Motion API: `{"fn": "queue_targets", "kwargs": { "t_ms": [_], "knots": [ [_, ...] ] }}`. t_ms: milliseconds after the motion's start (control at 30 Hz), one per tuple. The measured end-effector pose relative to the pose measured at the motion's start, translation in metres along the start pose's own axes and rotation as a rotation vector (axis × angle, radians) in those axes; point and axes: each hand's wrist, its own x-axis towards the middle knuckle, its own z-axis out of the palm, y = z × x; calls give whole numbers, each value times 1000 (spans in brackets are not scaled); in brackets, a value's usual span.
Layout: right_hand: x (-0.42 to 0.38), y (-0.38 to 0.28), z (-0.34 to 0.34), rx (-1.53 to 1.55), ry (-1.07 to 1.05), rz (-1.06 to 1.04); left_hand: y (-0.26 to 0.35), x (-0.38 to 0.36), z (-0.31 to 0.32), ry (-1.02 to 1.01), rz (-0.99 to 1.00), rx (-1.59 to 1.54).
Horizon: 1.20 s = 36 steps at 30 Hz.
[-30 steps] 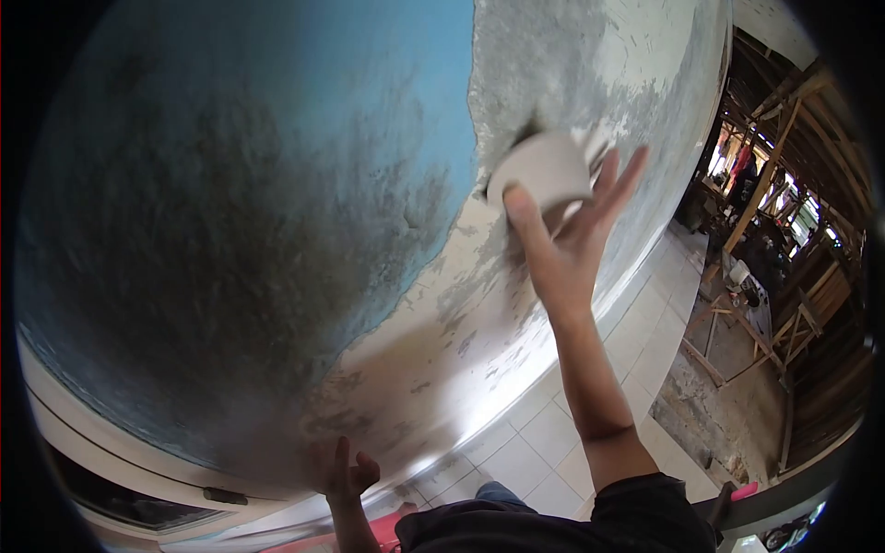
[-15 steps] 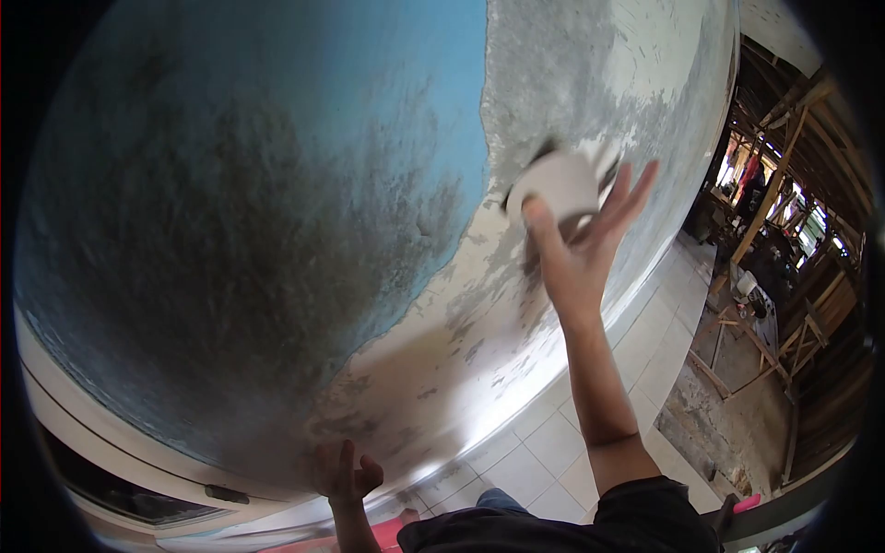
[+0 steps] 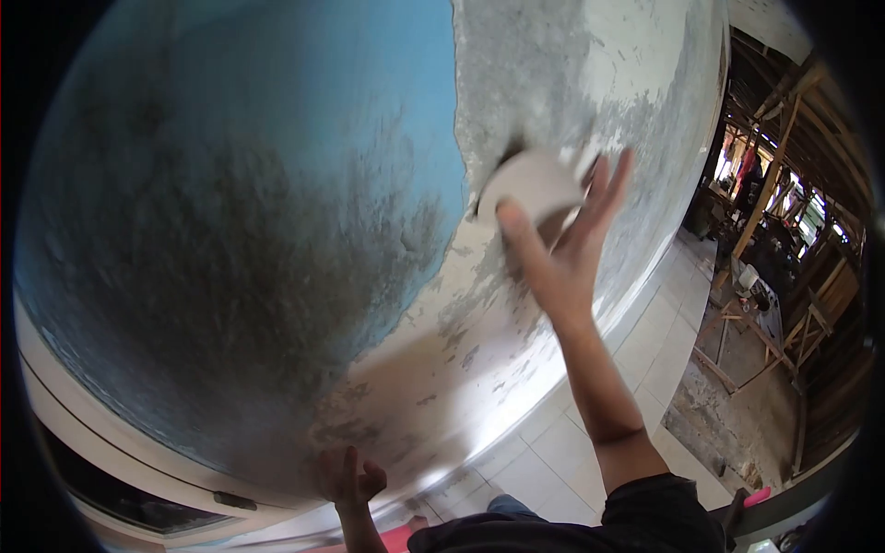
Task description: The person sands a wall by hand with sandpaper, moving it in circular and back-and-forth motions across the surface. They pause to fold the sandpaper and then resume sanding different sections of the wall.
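Note:
My right hand (image 3: pixel 567 253) grips a pale, rounded, blurred object (image 3: pixel 530 192), thumb on its near face, two fingers sticking up past its right side. The object is against the wall or just in front of it, by the edge where blue paint meets bare grey plaster (image 3: pixel 516 74). The blue paint (image 3: pixel 323 92) is heavily stained dark lower down. My left hand (image 3: pixel 352 477) is low in the view, beside the wall's lower pale patch, its fingers apart and nothing seen in them.
White floor tiles (image 3: pixel 553 461) run below the wall. A wooden frame structure with clutter (image 3: pixel 774 249) stands at the right. At lower left is a pale frame with a dark opening (image 3: pixel 129 493). Something pink (image 3: pixel 756 497) shows at lower right.
My right hand and the pale object have shifted a little left in the view, and the paint edge has shifted left too. My left hand is nearly where it was.

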Motion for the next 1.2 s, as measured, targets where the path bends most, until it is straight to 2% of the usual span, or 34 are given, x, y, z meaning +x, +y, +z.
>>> {"fn": "queue_targets", "kwargs": {
  "t_ms": [33, 67, 133, 167, 367, 467, 533, 633, 767, 867, 900, 1000, 1067, 1133, 1167, 1200],
  "knots": [
    [-12, 4, -2, 1, -32, 1, -3, -5, 1, -19, 3, -44],
    [-17, 14, -2, -60, -25, -112, -5, -17, 6, -16, 7, -82],
    [-1, 3, 3, 116, 29, -79, -16, -67, 30, 6, -28, -308],
    [7, -3, 5, 92, 50, -121, -16, -68, 28, -6, -40, -354],
    [-12, -1, 8, -63, 82, -163, 0, -9, -3, -86, -105, -323],
    [-11, 11, 12, 95, 150, -170, 3, -3, -12, -127, -147, -332],
    [12, -10, 9, 94, 197, -155, 14, 11, -24, -145, -170, -316],
    [19, -22, 8, -128, 279, -222, 20, 34, -46, -183, -184, -302],
    [-30, 15, 6, -109, 226, -264, 22, 44, -59, -189, -233, -374],
    [-64, 45, -2, -126, 227, -169, 31, 45, -71, -223, -286, -359],
    [-74, 55, 0, -21, 355, -152, 33, 42, -77, -242, -297, -340],
    [-128, 62, -23, -198, 221, 33, 38, 28, -87, -374, -460, -513],
    [-164, 60, -39, 120, 113, 159, 49, 26, -91, -437, -477, -568],
    [-208, 56, -57, 112, -95, 413, 68, 26, -92, -538, -572, -636],
    [-226, 54, -67, 91, -213, 430, 78, 22, -88, -557, -664, -694],
    [-242, 53, -78, 70, -333, 443, 91, 21, -85, -651, -854, -771]
  ]
}}
